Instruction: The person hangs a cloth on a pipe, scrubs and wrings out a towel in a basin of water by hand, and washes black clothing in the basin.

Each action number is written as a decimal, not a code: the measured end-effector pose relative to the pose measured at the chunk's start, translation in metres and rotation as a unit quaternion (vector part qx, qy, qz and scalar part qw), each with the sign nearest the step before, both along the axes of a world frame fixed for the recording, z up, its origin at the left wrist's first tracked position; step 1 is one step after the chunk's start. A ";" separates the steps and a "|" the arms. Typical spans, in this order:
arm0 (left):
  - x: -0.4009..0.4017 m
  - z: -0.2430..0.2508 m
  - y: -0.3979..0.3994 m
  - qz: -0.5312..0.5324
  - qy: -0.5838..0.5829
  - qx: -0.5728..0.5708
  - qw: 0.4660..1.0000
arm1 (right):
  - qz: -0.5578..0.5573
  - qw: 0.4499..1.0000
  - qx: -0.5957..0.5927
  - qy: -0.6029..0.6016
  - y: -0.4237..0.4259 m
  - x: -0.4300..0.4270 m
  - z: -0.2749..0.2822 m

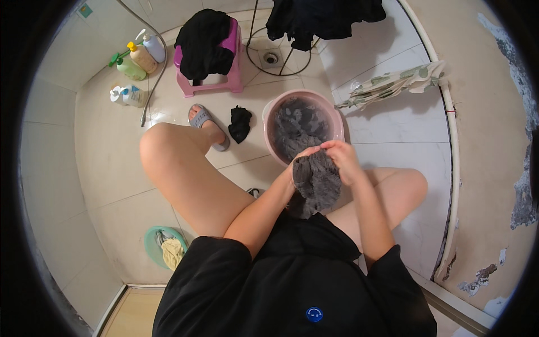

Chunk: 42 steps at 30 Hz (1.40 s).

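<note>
Both hands are at the near rim of a pink plastic basin (340,126) standing on the tiled floor. Between them hangs a wet dark grey cloth garment (318,181), its lower part draped toward my lap. My left hand (300,162) grips its left side, with the palm partly hidden behind the fabric. At the top edge, the thumb and fingers of my right hand (342,160) pinch the cloth close to my left fingertips. Part of the grey fabric trails down into the basin. Cloudy, sudsy dark water (301,116) fills the basin.
A pink stool (236,54) bears black clothing (204,42). A small black cloth (240,124) lies on the floor. Several pump bottles (142,57) stand beside a shower hose (163,46). Black clothes (324,19) hang above a floor drain (270,58). A green basin (149,244) holds cloths.
</note>
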State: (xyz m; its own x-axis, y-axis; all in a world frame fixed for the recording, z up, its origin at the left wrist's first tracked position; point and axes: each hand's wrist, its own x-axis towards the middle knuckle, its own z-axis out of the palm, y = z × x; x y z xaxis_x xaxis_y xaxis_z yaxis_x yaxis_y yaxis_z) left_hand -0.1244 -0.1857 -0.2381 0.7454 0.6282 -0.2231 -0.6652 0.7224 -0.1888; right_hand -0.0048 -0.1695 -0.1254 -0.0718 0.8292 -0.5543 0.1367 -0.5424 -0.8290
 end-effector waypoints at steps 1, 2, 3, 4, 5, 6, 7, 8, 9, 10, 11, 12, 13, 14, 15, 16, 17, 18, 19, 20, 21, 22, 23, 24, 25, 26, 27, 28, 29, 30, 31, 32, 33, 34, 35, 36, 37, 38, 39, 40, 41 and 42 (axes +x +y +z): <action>-0.002 -0.001 0.003 0.000 0.000 -0.001 1.000 | -0.035 0.991 -0.029 0.128 0.009 0.006 0.015; -0.006 -0.002 0.006 0.003 -0.025 0.035 0.999 | -0.065 0.993 -0.047 0.083 0.018 0.017 0.010; -0.007 0.000 0.011 0.002 -0.052 0.074 0.996 | -0.099 0.993 -0.060 0.036 0.027 0.038 0.001; -0.001 0.028 0.023 -0.010 -0.088 0.127 0.988 | -0.137 0.986 -0.085 0.039 0.032 0.092 -0.037; -0.011 0.023 0.020 -0.004 -0.080 0.124 0.989 | -0.131 0.986 -0.090 0.045 0.031 0.068 -0.039; -0.016 0.019 0.016 0.044 -0.071 0.125 0.989 | -0.137 0.966 -0.197 0.098 0.024 0.037 -0.032; -0.016 0.016 0.014 0.089 -0.064 0.128 0.986 | -0.148 0.932 -0.302 0.137 0.016 0.007 -0.022; -0.015 0.009 0.013 0.093 -0.015 0.113 0.989 | -0.143 0.914 -0.315 0.211 0.012 -0.005 -0.028; -0.009 0.006 0.011 0.093 -0.015 0.116 0.989 | -0.143 0.899 -0.282 0.303 0.005 -0.016 -0.041; -0.002 0.005 0.007 0.037 -0.242 0.026 0.969 | -0.140 0.881 -0.240 0.383 0.001 -0.025 -0.050; 0.000 0.004 0.004 0.014 -0.352 -0.018 0.936 | -0.134 0.865 -0.193 0.444 0.000 -0.031 -0.057; 0.002 0.009 0.001 -0.023 -0.453 -0.063 0.889 | -0.133 0.855 -0.166 0.473 0.001 -0.034 -0.059; -0.003 0.013 -0.002 -0.042 -0.299 -0.018 0.953 | -0.136 0.849 -0.146 0.489 0.008 -0.033 -0.060; -0.010 0.021 -0.007 -0.061 -0.137 0.024 0.988 | -0.146 0.838 -0.157 0.501 0.015 -0.030 -0.062; -0.013 0.024 -0.009 -0.078 0.028 0.066 0.994 | -0.161 0.822 -0.190 0.512 0.023 -0.024 -0.064; -0.016 0.022 -0.008 -0.141 0.041 0.040 0.988 | -0.178 0.756 -0.272 0.569 0.034 -0.010 -0.072; -0.014 0.025 -0.007 -0.146 0.038 0.043 0.988 | -0.205 0.683 -0.351 0.607 0.045 0.010 -0.079; -0.013 0.028 -0.007 -0.170 0.103 0.073 0.977 | -0.157 0.809 -0.337 0.455 0.054 0.019 -0.081; -0.014 0.031 -0.008 -0.189 0.169 0.103 0.962 | -0.099 0.902 -0.310 0.283 0.061 0.021 -0.078; -0.011 0.018 -0.006 -0.190 0.207 0.128 0.951 | -0.078 0.934 -0.305 0.171 0.068 0.022 -0.076; -0.005 0.011 -0.005 -0.190 0.203 0.128 0.952 | -0.080 0.934 -0.305 0.168 0.073 0.026 -0.076; 0.003 0.007 -0.002 -0.170 0.296 0.193 0.920 | -0.002 0.949 -0.301 0.096 0.080 0.029 -0.076; 0.010 0.002 0.000 -0.147 0.384 0.256 0.875 | 0.076 0.953 -0.294 0.023 0.084 0.030 -0.075; 0.012 -0.018 -0.004 -0.131 0.438 0.268 0.848 | 0.119 0.943 -0.295 -0.098 0.085 0.008 -0.066; 0.017 -0.016 0.000 -0.131 0.434 0.271 0.849 | 0.115 0.944 -0.294 -0.102 0.085 0.003 -0.069; 0.021 -0.014 0.003 -0.155 0.519 0.343 0.768 | 0.217 0.918 -0.200 -0.265 0.085 -0.002 -0.071; 0.023 -0.013 0.003 -0.175 0.595 0.404 0.672 | 0.312 0.849 -0.100 -0.414 0.084 -0.011 -0.072; 0.025 -0.011 0.002 -0.181 0.631 0.396 0.642 | 0.398 0.770 -0.071 -0.494 0.084 -0.021 -0.073; 0.026 -0.010 0.002 -0.179 0.630 0.396 0.644 | 0.398 0.768 -0.072 -0.496 0.082 -0.029 -0.074; 0.024 0.010 0.005 -0.248 0.658 0.374 0.605 | 0.408 0.735 -0.084 -0.534 0.080 -0.034 -0.076; 0.017 0.025 0.007 -0.312 0.684 0.345 0.562 | 0.421 0.700 -0.092 -0.570 0.078 -0.041 -0.076; 0.013 0.030 0.007 -0.310 0.684 0.344 0.564 | 0.440 0.689 -0.099 -0.567 0.079 -0.047 -0.074; 0.008 0.036 0.008 -0.312 0.680 0.344 0.568 | 0.441 0.687 -0.096 -0.570 0.078 -0.046 -0.077; 0.005 0.039 0.010 -0.313 0.675 0.346 0.571 | 0.416 0.696 -0.054 -0.583 0.076 -0.042 -0.082; 0.004 0.042 0.011 -0.308 0.676 0.349 0.571 | 0.390 0.703 -0.012 -0.595 0.075 -0.038 -0.087; -0.001 0.040 0.007 -0.279 0.703 0.322 0.570 | 0.395 0.702 -0.009 -0.593 0.071 -0.044 -0.086; -0.006 0.038 0.003 -0.249 0.728 0.294 0.567 | 0.347 0.726 -0.008 -0.594 0.065 -0.049 -0.085; -0.013 0.031 0.000 -0.249 0.730 0.289 0.567 | 0.298 0.749 -0.008 -0.592 0.061 -0.054 -0.084; -0.019 0.023 -0.004 -0.210 0.710 0.318 0.592 | 0.299 0.749 -0.005 -0.590 0.057 -0.059 -0.083; -0.023 0.013 -0.006 -0.173 0.688 0.348 0.613 | 0.259 0.773 0.003 -0.579 0.053 -0.063 -0.087; -0.025 0.004 -0.008 -0.174 0.690 0.346 0.612 | 0.218 0.796 0.010 -0.565 0.049 -0.067 -0.090; -0.021 -0.002 -0.002 -0.098 0.637 0.327 0.691 | 0.209 0.797 0.011 -0.567 0.052 -0.051 -0.101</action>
